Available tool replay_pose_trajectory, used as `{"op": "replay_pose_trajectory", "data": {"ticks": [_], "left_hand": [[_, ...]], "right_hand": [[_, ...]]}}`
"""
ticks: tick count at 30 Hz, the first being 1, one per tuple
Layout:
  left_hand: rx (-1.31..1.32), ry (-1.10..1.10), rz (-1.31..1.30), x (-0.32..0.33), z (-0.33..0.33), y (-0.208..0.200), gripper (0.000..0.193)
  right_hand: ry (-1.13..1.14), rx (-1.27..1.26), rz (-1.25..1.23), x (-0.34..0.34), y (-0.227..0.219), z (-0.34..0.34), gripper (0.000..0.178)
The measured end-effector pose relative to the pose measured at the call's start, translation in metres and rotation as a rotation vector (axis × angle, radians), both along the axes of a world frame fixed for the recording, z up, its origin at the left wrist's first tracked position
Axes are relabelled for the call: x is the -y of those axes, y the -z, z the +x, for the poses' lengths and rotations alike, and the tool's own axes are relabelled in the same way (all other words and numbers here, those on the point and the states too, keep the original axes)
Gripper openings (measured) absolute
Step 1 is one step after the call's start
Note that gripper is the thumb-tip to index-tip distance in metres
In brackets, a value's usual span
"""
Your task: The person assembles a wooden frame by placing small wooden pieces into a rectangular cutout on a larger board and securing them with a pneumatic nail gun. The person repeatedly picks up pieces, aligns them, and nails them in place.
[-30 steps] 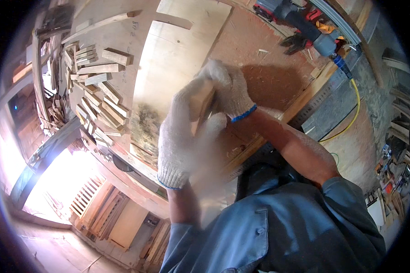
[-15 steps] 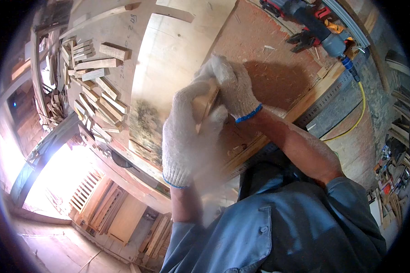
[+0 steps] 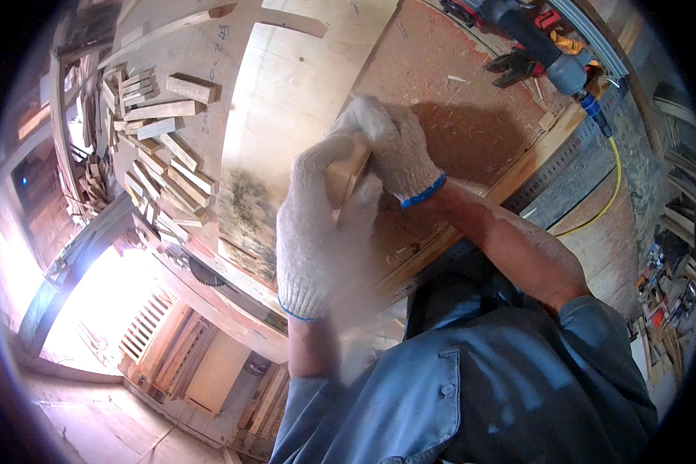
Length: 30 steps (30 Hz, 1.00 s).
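Gloved hands (image 3: 395, 148) curl, partly closed, around a small wooden piece (image 3: 348, 175)

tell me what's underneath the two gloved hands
A wooden piece shows between the left hand and right hand; below, parts of a pale board and reddish surface. The hands cover much of the piece and whatever lies directly beneath.

Off-white knitted fabric glove (image 3: 301, 255) on left hand (image 3: 309, 209), ribbed cuff, thin blue edging (image 3: 298, 315) at wrist. Matching off-white knitted fabric glove (image 3: 414, 170) on right hand (image 3: 390, 139), blue edging there broader, plainer to see. Blue-grey cloth shirt (image 3: 363, 410), short right sleeve (image 3: 595, 329), forearms (image 3: 514, 240) bare. Stitched placket (image 3: 451, 367) down front, small round bluish button (image 3: 447, 390). Dark shade over shirt's right side.
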<state>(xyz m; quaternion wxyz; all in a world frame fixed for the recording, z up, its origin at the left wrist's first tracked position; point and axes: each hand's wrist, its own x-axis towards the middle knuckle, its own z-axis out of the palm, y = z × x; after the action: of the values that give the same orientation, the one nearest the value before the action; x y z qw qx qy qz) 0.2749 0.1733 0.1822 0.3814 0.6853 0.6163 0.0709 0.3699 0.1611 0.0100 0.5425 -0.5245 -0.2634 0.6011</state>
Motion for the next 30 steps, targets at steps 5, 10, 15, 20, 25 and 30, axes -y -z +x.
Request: {"op": "replay_pose_trajectory", "data": {"ticks": [5,10,15,20,25,30], "left_hand": [[-0.014,0.036,0.041,-0.002,-0.001,0.003,0.031],[-0.061,0.039,0.049,0.0,0.001,0.0,0.033],[-0.085,0.04,0.068,-0.004,0.001,0.0,0.035],[-0.099,0.089,0.101,-0.007,-0.005,0.004,0.035],[-0.022,0.111,0.139,-0.012,-0.01,0.009,0.035],[-0.053,0.055,0.04,-0.018,-0.009,0.001,0.034]], "right_hand": [[-0.021,0.051,-0.019,-0.002,-0.008,0.003,0.034],[-0.08,0.024,0.009,-0.005,-0.014,0.015,0.042],[0.093,-0.057,-0.044,-0.008,0.001,0.025,0.052],[0.218,0.043,-0.017,-0.004,0.006,0.027,0.055],[0.093,0.045,0.004,-0.001,0.003,0.021,0.044],[0.116,0.356,0.18,-0.004,0.012,0.007,0.035]]}}
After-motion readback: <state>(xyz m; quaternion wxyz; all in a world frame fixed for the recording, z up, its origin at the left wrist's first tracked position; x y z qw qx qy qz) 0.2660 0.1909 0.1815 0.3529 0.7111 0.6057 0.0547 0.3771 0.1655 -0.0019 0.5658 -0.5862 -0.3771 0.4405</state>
